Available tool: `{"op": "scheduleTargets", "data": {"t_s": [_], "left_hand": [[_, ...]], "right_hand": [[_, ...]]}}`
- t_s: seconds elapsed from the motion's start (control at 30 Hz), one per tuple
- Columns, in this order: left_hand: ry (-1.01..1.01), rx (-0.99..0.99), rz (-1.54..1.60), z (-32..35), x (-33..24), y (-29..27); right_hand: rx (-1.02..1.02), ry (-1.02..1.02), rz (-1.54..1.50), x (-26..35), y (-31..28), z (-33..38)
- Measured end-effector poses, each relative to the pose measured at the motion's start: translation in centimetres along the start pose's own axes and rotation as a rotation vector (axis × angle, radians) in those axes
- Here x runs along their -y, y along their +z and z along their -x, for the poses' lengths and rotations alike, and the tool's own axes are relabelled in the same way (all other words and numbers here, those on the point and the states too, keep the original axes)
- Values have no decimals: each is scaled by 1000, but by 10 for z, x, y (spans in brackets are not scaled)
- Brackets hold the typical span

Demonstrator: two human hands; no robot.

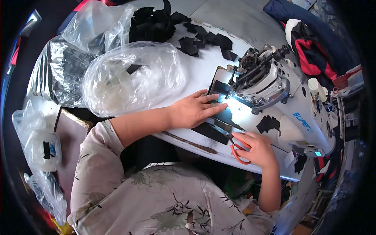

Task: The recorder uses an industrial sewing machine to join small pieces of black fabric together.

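Observation:
A white sewing machine stands on the table, its lamp shining brightly on the needle area. My left hand lies flat with fingers stretched over black fabric at the machine's presser foot. The glare hides the needle itself. Close to the table's front edge, my right hand is closed round scissors with orange handles. Their blades point left, toward a black strip of fabric below my left hand. Whether the blades touch the strip, I cannot tell.
Black fabric pieces lie heaped at the back, with several more cut pieces scattered beside them. Clear plastic bags and a silvery-black bag fill the left side. Another black scrap rests by the machine's base.

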State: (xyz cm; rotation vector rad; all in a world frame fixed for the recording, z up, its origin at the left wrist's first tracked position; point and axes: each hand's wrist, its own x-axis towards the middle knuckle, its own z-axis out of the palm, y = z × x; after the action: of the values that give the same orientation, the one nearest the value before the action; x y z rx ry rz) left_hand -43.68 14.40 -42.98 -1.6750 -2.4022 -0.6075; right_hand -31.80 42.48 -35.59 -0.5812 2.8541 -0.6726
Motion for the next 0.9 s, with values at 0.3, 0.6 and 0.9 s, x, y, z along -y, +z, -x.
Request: {"op": "scheduleTargets", "data": {"t_s": [0.3, 0.6, 0.9], "left_hand": [[10, 34, -13, 0, -2, -4], [208, -227, -85, 3, -6, -5], [264, -198, -190, 12, -11, -20]], "right_hand": [[-211, -156, 128, -1, 18, 16], [-310, 94, 158, -17, 45, 58], [-368, 138, 145, -18, 55, 66]]}}
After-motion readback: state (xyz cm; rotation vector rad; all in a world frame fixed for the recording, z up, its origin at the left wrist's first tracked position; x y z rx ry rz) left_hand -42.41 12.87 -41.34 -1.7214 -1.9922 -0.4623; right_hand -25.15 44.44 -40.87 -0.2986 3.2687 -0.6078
